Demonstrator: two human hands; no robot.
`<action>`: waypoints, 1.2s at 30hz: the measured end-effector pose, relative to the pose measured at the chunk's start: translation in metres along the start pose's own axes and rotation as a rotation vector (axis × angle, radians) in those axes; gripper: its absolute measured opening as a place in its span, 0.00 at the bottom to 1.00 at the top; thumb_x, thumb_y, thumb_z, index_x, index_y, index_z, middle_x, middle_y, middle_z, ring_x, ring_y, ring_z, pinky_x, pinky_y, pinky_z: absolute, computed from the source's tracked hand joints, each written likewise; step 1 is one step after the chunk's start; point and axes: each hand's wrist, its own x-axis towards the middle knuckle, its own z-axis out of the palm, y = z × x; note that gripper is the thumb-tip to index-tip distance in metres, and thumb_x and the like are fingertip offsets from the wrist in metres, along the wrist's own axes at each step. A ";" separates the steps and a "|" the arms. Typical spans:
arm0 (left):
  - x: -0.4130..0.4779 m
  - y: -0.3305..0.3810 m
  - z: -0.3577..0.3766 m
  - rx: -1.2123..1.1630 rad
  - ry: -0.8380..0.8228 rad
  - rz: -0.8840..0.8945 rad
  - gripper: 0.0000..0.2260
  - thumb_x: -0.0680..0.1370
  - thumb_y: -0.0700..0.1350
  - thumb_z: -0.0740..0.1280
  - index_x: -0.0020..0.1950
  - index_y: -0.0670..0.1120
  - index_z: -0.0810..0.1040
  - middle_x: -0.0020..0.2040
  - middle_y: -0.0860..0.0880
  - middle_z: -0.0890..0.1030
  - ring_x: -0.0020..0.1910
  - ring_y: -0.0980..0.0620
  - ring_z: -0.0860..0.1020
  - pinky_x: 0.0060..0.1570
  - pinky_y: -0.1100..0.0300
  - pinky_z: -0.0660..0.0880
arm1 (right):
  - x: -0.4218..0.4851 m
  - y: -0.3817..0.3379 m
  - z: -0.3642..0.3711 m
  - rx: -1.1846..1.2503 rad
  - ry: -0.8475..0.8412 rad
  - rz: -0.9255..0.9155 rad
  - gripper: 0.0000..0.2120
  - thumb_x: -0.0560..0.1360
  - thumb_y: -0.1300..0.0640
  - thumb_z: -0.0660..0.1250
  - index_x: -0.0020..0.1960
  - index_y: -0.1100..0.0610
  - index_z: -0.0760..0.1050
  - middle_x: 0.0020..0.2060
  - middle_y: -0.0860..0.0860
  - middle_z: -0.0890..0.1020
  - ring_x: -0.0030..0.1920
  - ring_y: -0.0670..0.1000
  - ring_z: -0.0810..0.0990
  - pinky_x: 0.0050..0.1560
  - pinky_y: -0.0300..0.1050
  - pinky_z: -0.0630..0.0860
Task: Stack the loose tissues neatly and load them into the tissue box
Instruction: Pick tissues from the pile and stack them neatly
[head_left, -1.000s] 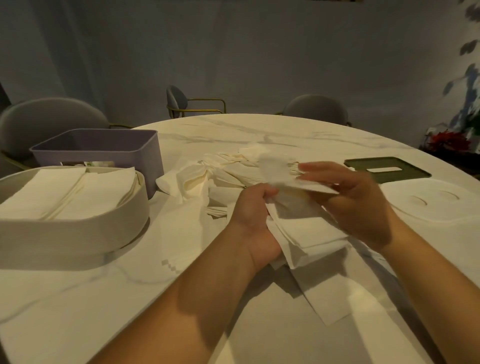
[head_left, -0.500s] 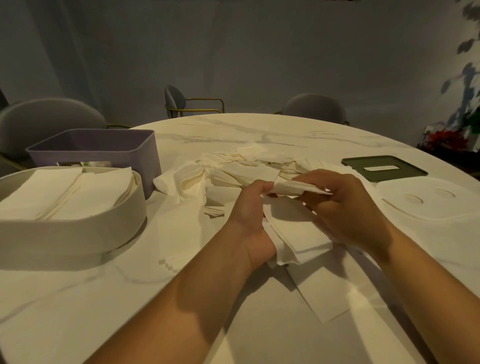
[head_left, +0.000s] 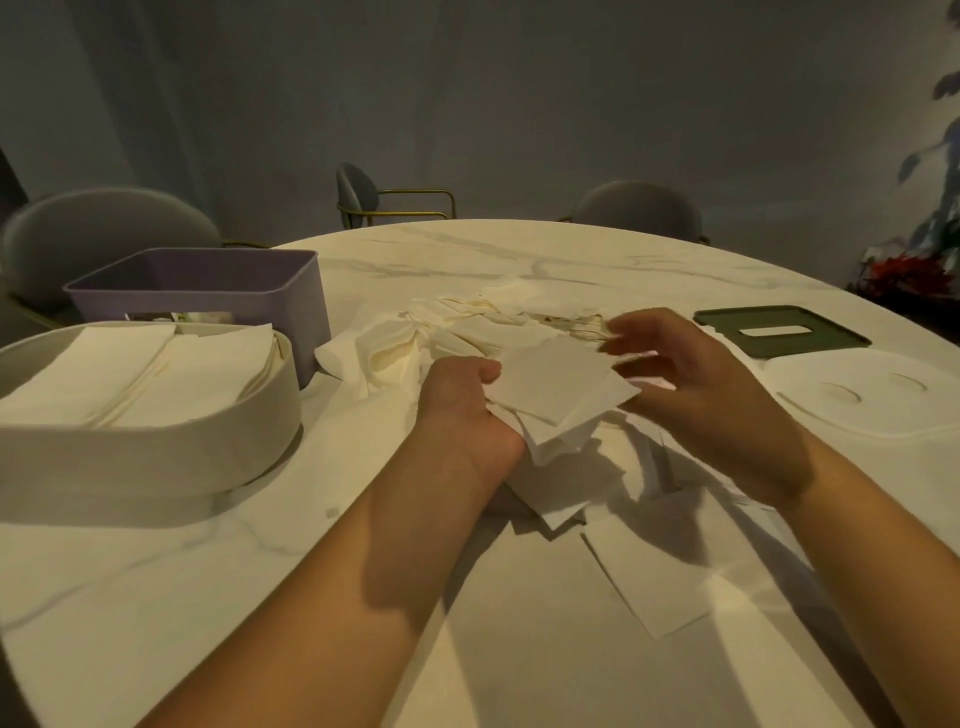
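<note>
Soft matt paper tissues (head_left: 558, 392) lie on a glossy veined marble table (head_left: 519, 260) beside a smooth plastic box (head_left: 156, 431).

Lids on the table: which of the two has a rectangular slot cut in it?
The dark green lid, the farther one, has a rectangular slot in its middle. The white lid in front of it shows only two round dimples.

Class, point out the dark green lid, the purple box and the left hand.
dark green lid (head_left: 779, 348), head view, near rim.
purple box (head_left: 249, 302), head view, front wall.
left hand (head_left: 457, 410), head view, its back.
</note>
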 end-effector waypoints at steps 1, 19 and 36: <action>0.000 0.001 0.000 -0.015 0.006 0.007 0.09 0.79 0.32 0.53 0.41 0.39 0.68 0.40 0.40 0.76 0.37 0.42 0.75 0.37 0.48 0.72 | 0.000 -0.001 0.001 0.092 0.016 0.101 0.14 0.74 0.53 0.67 0.59 0.49 0.71 0.51 0.47 0.80 0.44 0.46 0.81 0.41 0.36 0.79; 0.001 0.005 -0.003 -0.111 -0.025 0.073 0.07 0.81 0.38 0.57 0.44 0.41 0.71 0.44 0.41 0.78 0.42 0.43 0.76 0.43 0.46 0.73 | -0.005 -0.013 0.013 0.760 -0.015 0.403 0.25 0.58 0.55 0.71 0.55 0.57 0.77 0.45 0.58 0.85 0.34 0.49 0.80 0.28 0.35 0.76; 0.003 0.006 -0.010 -0.174 0.026 0.170 0.08 0.81 0.39 0.54 0.54 0.42 0.71 0.47 0.40 0.80 0.42 0.42 0.78 0.39 0.49 0.75 | 0.000 -0.005 0.000 0.685 0.104 0.591 0.12 0.76 0.59 0.67 0.59 0.58 0.73 0.55 0.60 0.78 0.38 0.53 0.81 0.29 0.41 0.79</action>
